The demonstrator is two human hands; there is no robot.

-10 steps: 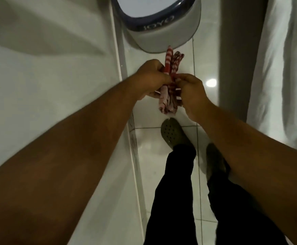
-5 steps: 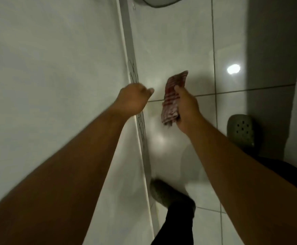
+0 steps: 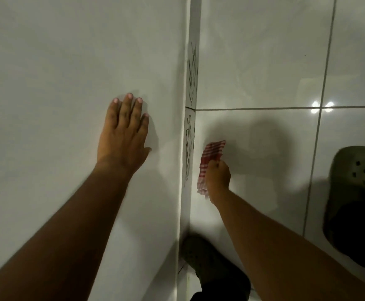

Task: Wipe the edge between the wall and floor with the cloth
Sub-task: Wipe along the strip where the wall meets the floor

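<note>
My right hand [image 3: 218, 179] is closed around a folded red-and-white checked cloth [image 3: 212, 155], low over the glossy floor tiles, a short way right of the wall-floor edge [image 3: 190, 135]. Whether the cloth touches the floor I cannot tell. That edge is a narrow skirting strip with dark scribbled marks, running top to bottom through the middle of the view. My left hand [image 3: 124, 132] lies flat on the white wall [image 3: 68, 83], fingers spread, holding nothing.
My two feet in dark green perforated clogs stand on the floor, one at the right [image 3: 359, 170] and one at the bottom centre [image 3: 201, 253] close to the skirting. Grey grout lines [image 3: 320, 109] cross the white floor tiles.
My left hand has let go of the cloth and opened flat onto the wall. My right hand has carried the cloth down toward the floor near the skirting. The view has dropped closer to the floor.
</note>
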